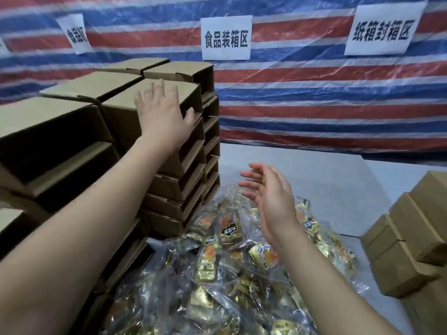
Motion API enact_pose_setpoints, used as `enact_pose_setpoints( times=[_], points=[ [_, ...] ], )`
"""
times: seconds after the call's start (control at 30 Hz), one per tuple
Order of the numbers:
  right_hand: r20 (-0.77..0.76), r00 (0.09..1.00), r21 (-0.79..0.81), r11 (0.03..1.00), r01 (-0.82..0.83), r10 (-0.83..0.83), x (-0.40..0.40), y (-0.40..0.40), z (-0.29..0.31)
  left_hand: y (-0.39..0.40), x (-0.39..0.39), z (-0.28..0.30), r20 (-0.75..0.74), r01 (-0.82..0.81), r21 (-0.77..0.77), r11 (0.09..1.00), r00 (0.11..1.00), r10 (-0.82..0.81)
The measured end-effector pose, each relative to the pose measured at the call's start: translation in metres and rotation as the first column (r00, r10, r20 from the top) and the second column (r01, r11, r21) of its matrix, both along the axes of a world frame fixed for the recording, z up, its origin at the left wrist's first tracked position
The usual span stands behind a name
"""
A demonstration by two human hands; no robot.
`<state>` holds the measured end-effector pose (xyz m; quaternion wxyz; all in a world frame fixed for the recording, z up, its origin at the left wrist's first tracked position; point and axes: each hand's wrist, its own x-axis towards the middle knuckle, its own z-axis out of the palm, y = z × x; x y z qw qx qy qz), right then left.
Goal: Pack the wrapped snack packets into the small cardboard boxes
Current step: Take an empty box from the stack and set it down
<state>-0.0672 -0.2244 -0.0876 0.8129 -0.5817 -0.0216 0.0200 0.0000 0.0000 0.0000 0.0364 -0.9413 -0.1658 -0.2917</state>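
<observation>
Stacks of small cardboard boxes [72, 131] at left, left hand [162, 112] laid flat on the top box [154, 97] of the nearest stack, fingers straight and spread, thumb over its right edge. Heap of gold-wrapped snack packets [217, 274] in clear plastic bags low in the middle on the grey surface [326, 180], right hand [271, 197] hovering above, fingers relaxed, gripping nothing. Closed cardboard boxes [411, 238] piled at far right, paper signs [226, 37] on the striped tarp [314, 97] behind.
</observation>
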Motion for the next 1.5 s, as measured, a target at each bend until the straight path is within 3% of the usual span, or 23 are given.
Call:
enact_pose_setpoints(
  times=[0.2,0.57,0.7,0.8,0.9,1.03,1.1,1.27,1.4,1.5],
  points=[
    [0.048,0.997,-0.065,0.996,-0.056,0.059,0.023,0.018,0.023,0.012,0.009,0.003,-0.157,-0.053,0.055,0.997,0.986,0.061],
    [0.135,0.991,-0.137,0.99,0.015,0.004,0.05,0.016,0.054,-0.01,-0.034,0.05,0.096,0.172,-0.014,0.985,0.981,-0.17],
    [0.357,0.932,-0.277,0.945,0.176,-0.069,0.052,0.001,0.067,-0.044,-0.06,0.067,0.152,0.379,-0.079,0.922,0.919,-0.364],
    [0.555,0.828,-0.439,0.817,0.373,-0.08,0.047,-0.016,0.081,-0.061,-0.073,0.07,0.17,0.538,-0.212,0.816,0.842,-0.512],
    [0.643,0.765,-0.633,0.589,0.502,0.04,0.046,-0.042,0.098,-0.071,-0.074,0.061,0.126,0.592,-0.416,0.69,0.789,-0.601],
    [0.468,0.853,-0.879,0.218,0.423,0.233,0.043,-0.085,0.093,-0.077,-0.071,0.026,0.016,0.572,-0.594,0.565,0.711,-0.704],
    [0.351,0.899,-0.936,0.104,0.335,0.262,0.035,-0.101,0.079,-0.082,-0.07,0.002,-0.029,0.549,-0.674,0.494,0.649,-0.76],
    [0.102,0.953,-0.993,-0.024,0.114,0.286,0.0,-0.126,0.023,-0.106,-0.081,-0.076,-0.121,0.443,-0.799,0.407,0.544,-0.83],
    [0.054,0.967,-0.991,-0.105,0.082,0.251,-0.034,-0.143,-0.031,-0.127,-0.108,-0.136,-0.113,0.348,-0.873,0.342,0.537,-0.836],
    [-0.042,0.969,-0.994,-0.104,-0.017,0.243,-0.062,-0.148,-0.069,-0.133,-0.134,-0.174,-0.116,0.286,-0.902,0.322,0.558,-0.822]
  ],
)
